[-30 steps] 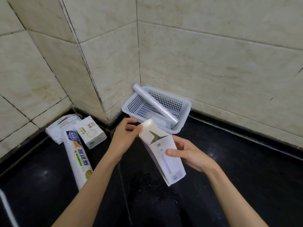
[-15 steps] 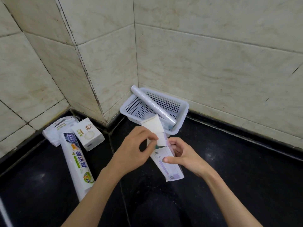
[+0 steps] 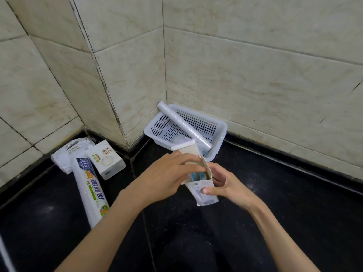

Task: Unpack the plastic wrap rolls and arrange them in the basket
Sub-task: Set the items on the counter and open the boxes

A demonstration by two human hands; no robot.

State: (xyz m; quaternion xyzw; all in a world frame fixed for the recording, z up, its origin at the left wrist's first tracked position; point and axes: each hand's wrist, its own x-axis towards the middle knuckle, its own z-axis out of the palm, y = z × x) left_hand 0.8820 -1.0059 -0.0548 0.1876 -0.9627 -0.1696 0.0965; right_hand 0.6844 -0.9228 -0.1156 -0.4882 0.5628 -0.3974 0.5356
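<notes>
The box (image 3: 202, 190) is held over the dark tabletop (image 3: 284, 213), just in front of the basket (image 3: 221, 132). Its top flap (image 3: 186, 152) now stands open, and something blue and white shows in the mouth; half a second ago the left hand hid that opening. The right hand (image 3: 225, 185) grips the box's lower half, thumb across the printed face, as before. The left hand (image 3: 169, 173) has slid up to the mouth, its fingers curled in at the opening, pinching there; what exactly they pinch cannot be told. One bare roll (image 3: 184, 124) lies slantwise in the basket, its upper end over the rim, unmoved. Left of the hands, a long wrapped roll (image 3: 92, 189), a small carton (image 3: 106, 160) and a white packet (image 3: 66, 156) lie by the tiled wall (image 3: 255, 65), where they were.
</notes>
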